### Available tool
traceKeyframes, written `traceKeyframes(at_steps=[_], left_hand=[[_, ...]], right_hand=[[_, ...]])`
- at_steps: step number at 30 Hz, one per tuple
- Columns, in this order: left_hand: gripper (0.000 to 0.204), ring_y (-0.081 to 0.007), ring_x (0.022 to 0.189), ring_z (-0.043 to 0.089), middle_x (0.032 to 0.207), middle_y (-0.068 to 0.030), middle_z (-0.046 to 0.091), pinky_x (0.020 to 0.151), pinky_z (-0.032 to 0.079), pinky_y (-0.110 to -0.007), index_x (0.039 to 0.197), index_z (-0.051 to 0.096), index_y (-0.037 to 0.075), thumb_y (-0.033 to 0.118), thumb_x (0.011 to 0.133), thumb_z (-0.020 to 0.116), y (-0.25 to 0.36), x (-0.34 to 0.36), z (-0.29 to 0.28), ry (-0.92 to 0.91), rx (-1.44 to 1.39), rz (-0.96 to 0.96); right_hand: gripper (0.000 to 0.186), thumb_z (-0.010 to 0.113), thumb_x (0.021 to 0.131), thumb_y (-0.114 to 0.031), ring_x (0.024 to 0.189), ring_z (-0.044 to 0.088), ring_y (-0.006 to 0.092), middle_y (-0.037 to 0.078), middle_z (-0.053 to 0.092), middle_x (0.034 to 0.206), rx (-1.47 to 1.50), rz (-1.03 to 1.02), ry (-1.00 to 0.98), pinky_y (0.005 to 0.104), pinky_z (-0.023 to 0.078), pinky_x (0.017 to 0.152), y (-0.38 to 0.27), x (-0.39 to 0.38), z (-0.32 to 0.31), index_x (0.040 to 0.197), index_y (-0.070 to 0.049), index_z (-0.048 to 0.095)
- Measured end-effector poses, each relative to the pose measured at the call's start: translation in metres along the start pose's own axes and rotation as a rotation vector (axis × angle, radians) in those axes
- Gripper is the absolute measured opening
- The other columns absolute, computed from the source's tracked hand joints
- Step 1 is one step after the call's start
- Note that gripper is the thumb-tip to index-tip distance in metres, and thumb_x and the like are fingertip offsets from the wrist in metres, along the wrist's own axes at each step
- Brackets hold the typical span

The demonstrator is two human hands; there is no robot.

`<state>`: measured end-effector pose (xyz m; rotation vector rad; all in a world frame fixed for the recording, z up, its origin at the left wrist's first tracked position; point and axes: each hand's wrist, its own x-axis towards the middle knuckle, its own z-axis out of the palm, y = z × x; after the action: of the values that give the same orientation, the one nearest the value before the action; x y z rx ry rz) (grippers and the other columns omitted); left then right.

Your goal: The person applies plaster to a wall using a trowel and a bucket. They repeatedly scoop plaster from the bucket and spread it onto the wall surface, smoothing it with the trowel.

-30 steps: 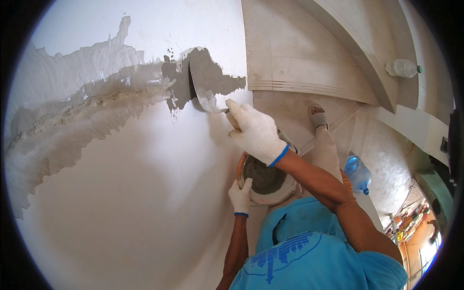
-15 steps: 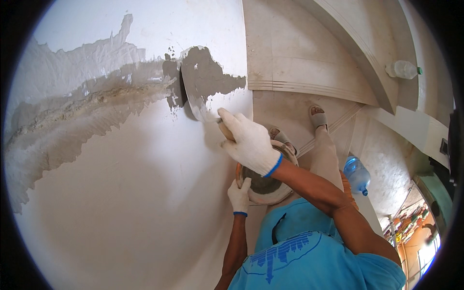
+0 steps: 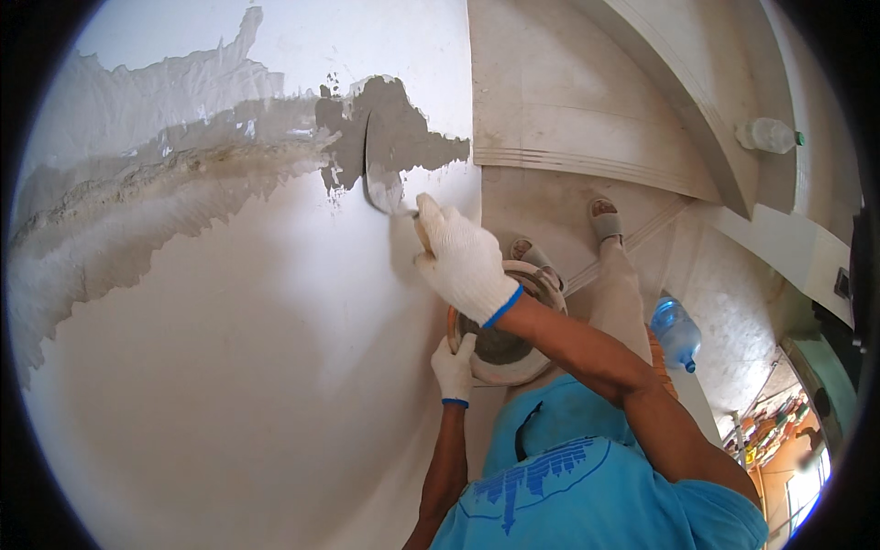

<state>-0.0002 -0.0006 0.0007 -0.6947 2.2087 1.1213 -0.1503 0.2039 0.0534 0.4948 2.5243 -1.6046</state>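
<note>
A: Which step is in hand?

B: Spreading, by the look of it. Right hand (image 3: 463,266), in a white knit glove with blue cuff, has its fingers curled firmly round the handle of a wide-bladed putty knife (image 3: 381,183). Blade lies over the dark grey patch (image 3: 412,137) on the white wall (image 3: 229,385), left of the wall's corner edge. Can't tell how hard it presses.

A: Left hand?

B: Left hand (image 3: 453,368), same kind of glove, grips the near-left rim of a round tub (image 3: 502,373). Thumb over the edge; the other fingers mostly hidden, so can't tell their exact wrap. Grey filler (image 3: 500,344) sits inside, right forearm crossing above.

A: Coverage?

B: Patchy. Dark grey has ragged edges, with specks at its upper left. Further left, a rough broken ridge (image 3: 183,165) runs through lighter grey smears; it looks unfilled.

A: What does the next move call for?

B: My read: low blade angle, even pressure, edges feathered onto the white. Tub best held level near the wall to catch drips. Reloading would need the right forearm drawn back from over the tub.
</note>
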Motion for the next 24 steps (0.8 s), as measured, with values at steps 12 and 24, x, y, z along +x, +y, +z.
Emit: traceKeyframes(at_steps=[12, 24], left_hand=[[0.029, -0.0109, 0.077, 0.055, 0.082, 0.0, 0.064, 0.073, 0.048, -0.029, 0.101, 0.072, -0.004, 0.024, 0.096, 0.08, -0.002, -0.001, 0.001, 0.002, 0.035, 0.006], [0.029, -0.0114, 0.083, 0.059, 0.089, -0.0021, 0.069, 0.078, 0.05, -0.03, 0.105, 0.073, -0.003, 0.024, 0.098, 0.079, -0.004, -0.005, 0.002, -0.016, 0.035, -0.013]], right_hand=[[0.063, 0.077, 0.083, -0.015, 0.098, 0.069, 0.0409, 0.018, 0.065, 0.106, 0.028, -0.033, 0.061, 0.0517, 0.057, 0.078, 0.014, 0.013, -0.018, 0.139, -0.009, 0.05], [0.056, 0.075, 0.081, -0.014, 0.101, 0.069, 0.0409, 0.019, 0.067, 0.108, 0.22, -0.157, 0.168, 0.0504, 0.057, 0.082, 0.044, -0.033, -0.014, 0.134, -0.007, 0.058]])
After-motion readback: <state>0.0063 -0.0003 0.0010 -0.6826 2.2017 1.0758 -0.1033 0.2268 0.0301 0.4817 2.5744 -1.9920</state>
